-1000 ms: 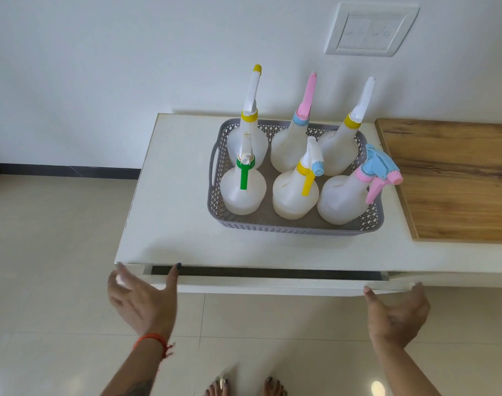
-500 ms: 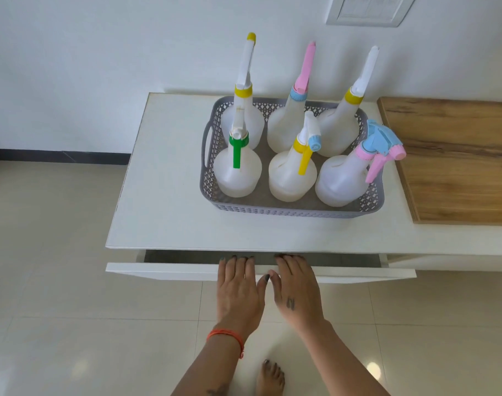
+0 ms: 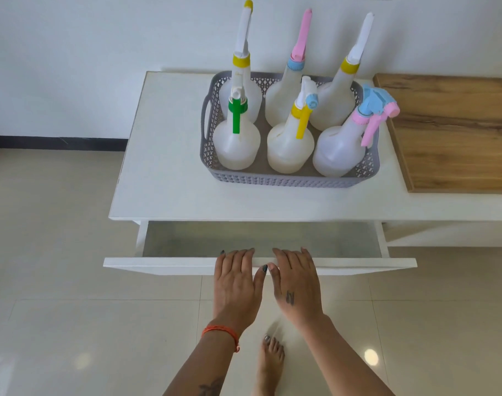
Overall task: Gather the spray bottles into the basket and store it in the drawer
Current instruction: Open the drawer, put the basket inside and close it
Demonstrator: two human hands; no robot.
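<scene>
Basket [image 3: 287,181]: grey, perforated, sits on the white cabinet top [image 3: 164,167], at 12 o'clock from the hands, well apart from them. A handle slot shows on its 9 o'clock end.
Bottles: six translucent spray bottles stand in the basket, two rows of three.
Back row: yellow-collar bottle [image 3: 241,61] at the 9 o'clock end, pink-nozzle bottle [image 3: 297,64] in the middle, white-nozzle bottle [image 3: 350,67] at the 3 o'clock end.
Front row: green-trigger bottle [image 3: 236,144] at the 9 o'clock end, yellow-trigger bottle [image 3: 290,150] in the middle, pink-and-blue bottle [image 3: 340,150] at the 3 o'clock end, tilted toward 2 o'clock so its head hangs over the basket rim.
Drawer [image 3: 164,265]: pulled partly out below the cabinet top, at 6 o'clock from the basket; its grey floor shows and nothing lies on the visible part.
Left hand [image 3: 237,284]: palm down on the drawer front's top edge, fingers hooked over it into the drawer. An orange thread band [image 3: 219,331] circles the wrist.
Right hand [image 3: 297,284]: just beside the left at its 3 o'clock, thumbs nearly touching, fingers likewise hooked over the drawer front.
Board [image 3: 455,132]: wooden, lies on the top at 3 o'clock from the basket, just beside it.
Floor [image 3: 58,310]: pale glossy tiles; a bare foot [image 3: 270,358] stands at 6 o'clock from the hands.
Wall [image 3: 87,52]: white, behind the cabinet at 12 o'clock.
</scene>
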